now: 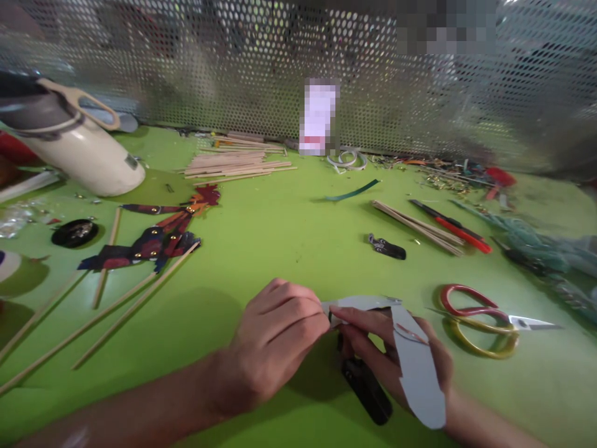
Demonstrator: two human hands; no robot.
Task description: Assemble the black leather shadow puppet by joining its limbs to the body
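Note:
My left hand (280, 336) is closed, its fingertips pinched at the end of a jointed grey-white cutout (422, 379). Facing it, my right hand (382, 336) pinches the same end between thumb and forefinger. The cutout's wide lower piece hangs over the back of my right hand. A black piece (368, 389) dangles under the fingers and seems joined to the cutout, though the joint is hidden. To the right lie scissors (482, 320) with red and yellow handles. A small black cutout (387, 246) with white markings rests beyond my hands.
A jointed dark figure (153, 242) with sticks lies at left, near a black round dish (74, 233) and a tilted white tumbler (93, 149). Thin sticks (233, 163) are piled at the back. A red-and-black cutter (452, 227) lies right, before the perforated metal screen (209, 74).

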